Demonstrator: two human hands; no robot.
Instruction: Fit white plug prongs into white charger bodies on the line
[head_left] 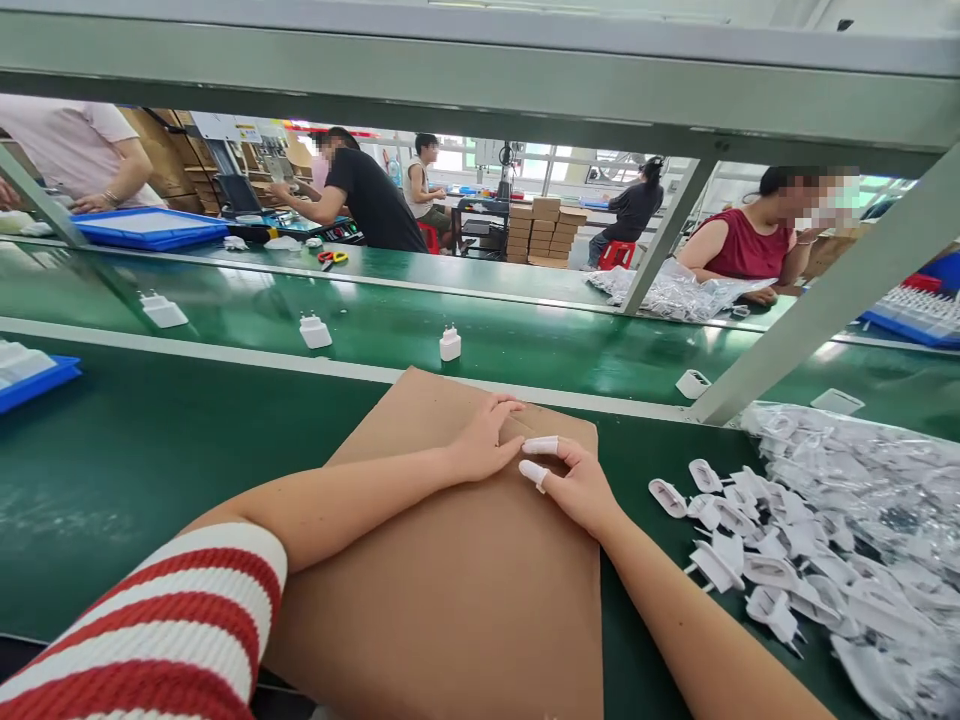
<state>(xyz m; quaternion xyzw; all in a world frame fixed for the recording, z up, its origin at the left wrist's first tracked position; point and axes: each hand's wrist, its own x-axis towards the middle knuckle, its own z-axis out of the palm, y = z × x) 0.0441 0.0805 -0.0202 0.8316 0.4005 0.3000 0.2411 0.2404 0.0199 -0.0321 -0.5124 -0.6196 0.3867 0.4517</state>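
Observation:
A brown cardboard sheet [480,600] lies on the green bench in front of me. My left hand [487,438] rests on its far part, fingers stretched out and holding nothing. From the right, my right hand [581,485] reaches over the sheet's right edge, thumb and forefinger apart with nothing seen between them. White finger cots [541,446] cover those two fingertips, which are close to my left hand. Right of the sheet is a loose pile of white plastic plug parts [772,570], with pins showing on several.
Clear plastic bags [862,470] lie behind the plug parts. White charger plugs [450,343] stand along the green conveyor [375,320] ahead. A blue tray [45,385] is at left. A slanted metal post [825,290] rises at right. Several co-workers sit or stand beyond.

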